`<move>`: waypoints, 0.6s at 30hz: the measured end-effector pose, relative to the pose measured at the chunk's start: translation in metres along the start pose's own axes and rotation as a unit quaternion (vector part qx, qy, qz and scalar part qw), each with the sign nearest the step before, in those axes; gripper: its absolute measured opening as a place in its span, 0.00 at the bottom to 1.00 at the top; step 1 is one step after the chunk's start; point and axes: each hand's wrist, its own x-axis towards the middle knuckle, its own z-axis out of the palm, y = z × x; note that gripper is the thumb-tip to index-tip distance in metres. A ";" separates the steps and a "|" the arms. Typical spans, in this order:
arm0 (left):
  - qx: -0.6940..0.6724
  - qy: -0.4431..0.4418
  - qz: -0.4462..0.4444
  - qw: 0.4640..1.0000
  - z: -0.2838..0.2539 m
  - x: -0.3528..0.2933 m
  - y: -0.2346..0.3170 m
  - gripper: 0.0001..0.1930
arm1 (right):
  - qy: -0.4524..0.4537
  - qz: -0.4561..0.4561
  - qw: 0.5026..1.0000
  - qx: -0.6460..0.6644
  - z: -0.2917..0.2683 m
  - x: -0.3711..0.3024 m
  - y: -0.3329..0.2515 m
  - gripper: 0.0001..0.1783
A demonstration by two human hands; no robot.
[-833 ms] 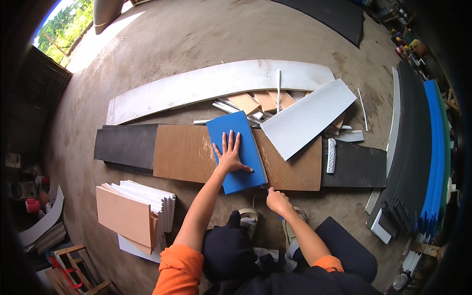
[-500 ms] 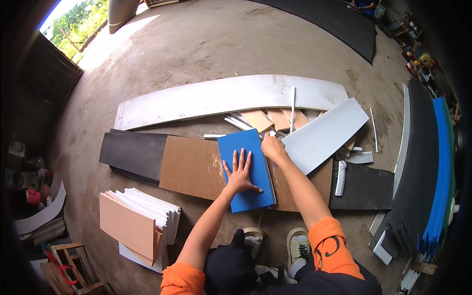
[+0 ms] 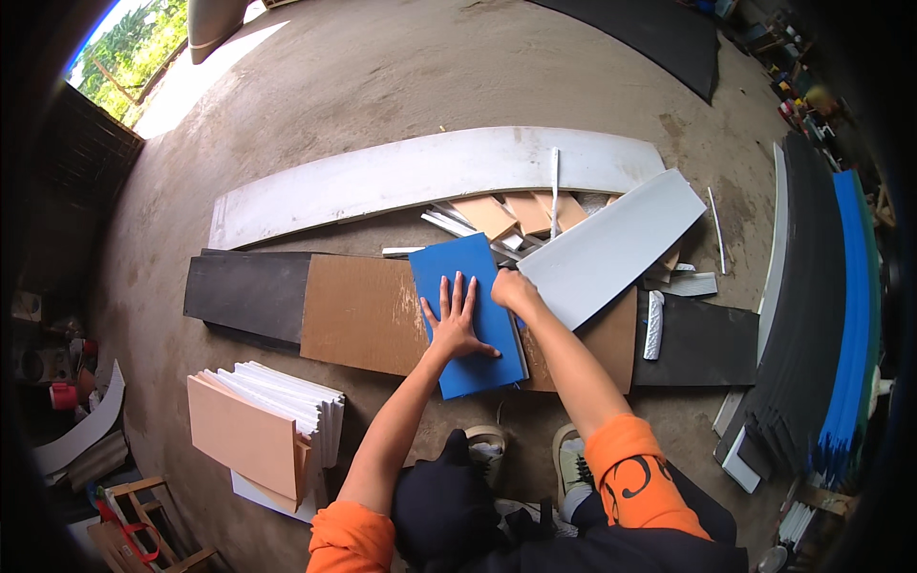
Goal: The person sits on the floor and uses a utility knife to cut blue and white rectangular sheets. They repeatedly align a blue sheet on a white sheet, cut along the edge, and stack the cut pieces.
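Observation:
A blue rectangular sheet (image 3: 478, 374) lies across a brown board (image 3: 358, 306) in front of me. My left hand (image 3: 453, 329) presses flat on the blue sheet with its fingers spread. A thin pale edge shows along the sheet's right side, beneath it. My right hand (image 3: 516, 290) is closed in a fist at that right edge, near the far end. A small dark bit shows at its fingers, but what it grips is mostly hidden. Just right of this hand, a pale grey-white panel (image 3: 621, 248) lies at a slant.
A long white board (image 3: 430, 172) and peach-coloured offcuts (image 3: 485, 216) lie beyond. Dark boards (image 3: 248, 291) extend on both sides. At lower left stands a stack of peach and white sheets (image 3: 244, 430). Black sheets (image 3: 802, 286) and blue sheets (image 3: 848, 315) are piled at right.
My right hand has moved a little toward me along the blue sheet's right edge. The left hand stays spread on the sheet. The whole view has shifted slightly.

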 end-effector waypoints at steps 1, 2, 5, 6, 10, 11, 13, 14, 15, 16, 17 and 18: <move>0.002 -0.002 -0.002 1.000 0.002 0.002 -0.003 0.73 | 0.012 0.007 1.000 -0.002 0.021 -0.017 0.016 0.20; 0.005 -0.001 -0.009 1.000 0.001 -0.002 -0.011 0.74 | -0.012 -0.005 0.999 0.031 0.033 -0.052 0.024 0.21; 0.017 -0.006 -0.014 1.000 -0.001 0.000 -0.004 0.74 | -0.023 -0.025 0.998 0.051 0.088 -0.126 0.083 0.19; 0.018 -0.003 -0.007 1.000 0.001 0.004 -0.001 0.74 | -0.004 -0.018 0.999 0.049 0.106 -0.142 0.099 0.17; 0.024 -0.006 0.005 1.000 0.006 0.008 0.004 0.74 | -0.046 -0.038 0.998 -0.021 0.110 -0.160 0.117 0.17; 0.028 -0.008 0.002 1.000 0.004 0.006 0.003 0.73 | -0.028 -0.047 0.998 -0.015 0.103 -0.159 0.115 0.17; 0.032 -0.005 -0.010 0.999 0.000 0.002 -0.008 0.73 | 0.023 -0.069 0.997 -0.008 0.086 -0.147 0.101 0.16; 0.025 0.001 -0.005 1.000 0.002 0.002 -0.008 0.73 | 0.053 -0.074 0.996 -0.002 0.070 -0.135 0.092 0.15; 0.023 0.007 -0.005 1.000 0.002 0.000 -0.011 0.73 | 0.103 -0.101 0.989 0.012 0.055 -0.121 0.078 0.14; 0.015 0.013 0.003 1.000 0.004 0.002 -0.008 0.73 | 0.139 -0.123 0.983 -0.003 0.040 -0.099 0.071 0.14; 0.008 0.018 0.006 1.000 0.005 0.002 -0.008 0.73 | 0.174 -0.137 0.975 0.026 0.025 -0.081 0.055 0.14; 0.010 0.016 0.007 1.000 0.004 0.003 -0.007 0.73 | 0.185 -0.139 0.973 0.025 0.012 -0.058 0.040 0.14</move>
